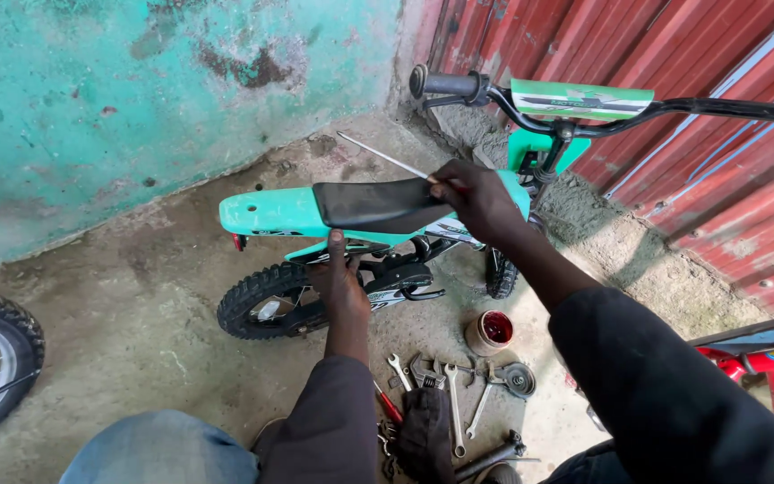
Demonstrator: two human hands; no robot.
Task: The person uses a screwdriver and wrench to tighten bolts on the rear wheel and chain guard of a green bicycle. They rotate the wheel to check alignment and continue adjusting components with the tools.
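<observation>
Bicycle: small green child's bike [266,213] stands on the concrete floor [154,305] beside a turquoise wall.
Left hand: left hand [340,285], fingers grasping the frame under the black seat [378,204].
Right hand: right hand [481,202], fingers clenched on a thin metal rod [382,157] at the seat's front.
Floor: wrenches [454,403] and a small red-filled tin [490,332] near the knees.

one head-worn view, looking steeply down and forward from above the person's arms, close over a small bike [378,224] on the concrete floor [136,323], facing the corner of two walls.
</observation>
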